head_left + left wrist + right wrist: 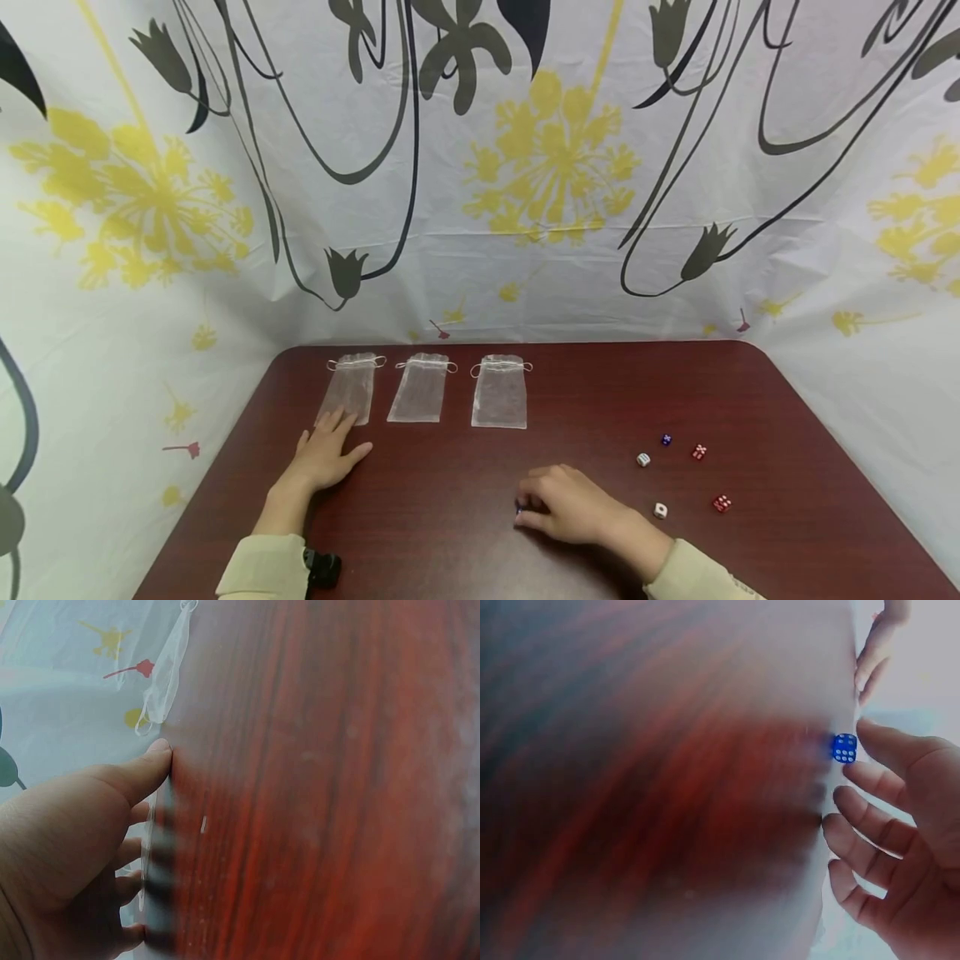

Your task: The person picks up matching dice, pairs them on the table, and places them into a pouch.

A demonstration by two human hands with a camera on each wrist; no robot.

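In the head view my left hand (324, 457) lies on the table with fingers spread, its fingertips on the lower edge of the leftmost sheer white drawstring bag (351, 387). The left wrist view shows the thumb of the left hand (75, 825) stretched along the tabletop. My right hand (566, 504) is at the front middle of the table. Its thumb and index finger pinch a blue die (845, 748) with white dots, down at the table surface; the other fingers are loosely bent. From the head, the fingers mostly hide this die.
Two more drawstring bags, a middle one (422, 390) and a right one (500, 393), lie flat along the back. Right of my right hand lie another blue die (666, 439), two white dice (660, 511) and two red dice (722, 503). A patterned curtain (465, 250) hangs behind the table.
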